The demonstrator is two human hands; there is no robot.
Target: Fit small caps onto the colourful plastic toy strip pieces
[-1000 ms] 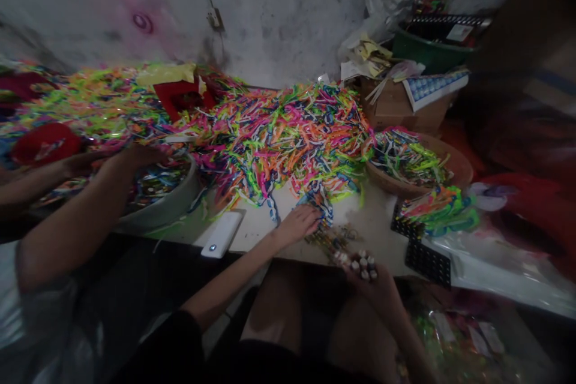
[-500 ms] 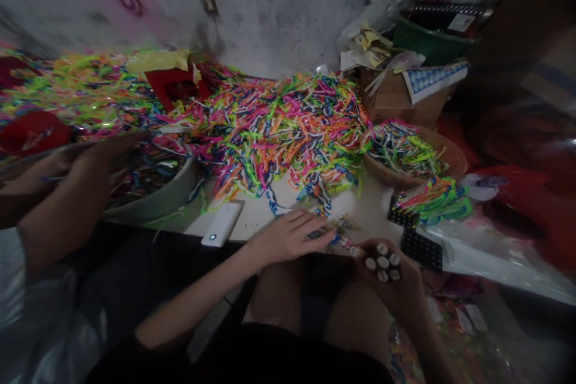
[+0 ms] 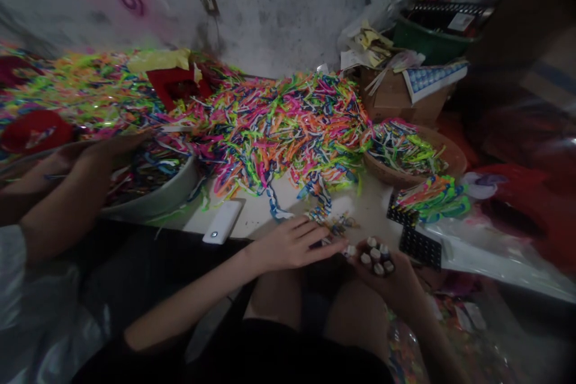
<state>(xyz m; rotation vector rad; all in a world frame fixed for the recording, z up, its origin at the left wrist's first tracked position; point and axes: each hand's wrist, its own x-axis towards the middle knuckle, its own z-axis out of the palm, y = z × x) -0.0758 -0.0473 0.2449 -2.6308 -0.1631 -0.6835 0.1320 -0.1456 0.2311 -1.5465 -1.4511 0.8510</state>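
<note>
Just at the table's edge (image 3: 252, 225), the right hand (image 3: 396, 279) grips white-ended pieces (image 3: 375, 255).

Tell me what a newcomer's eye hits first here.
The heap of multicoloured strips across the middle of the table, bright against the grey wall. Then, at the table's near edge, the right hand gripping a white-ended bundle, the left hand close beside it. At far left, another person's forearms over a pale basin.
</note>
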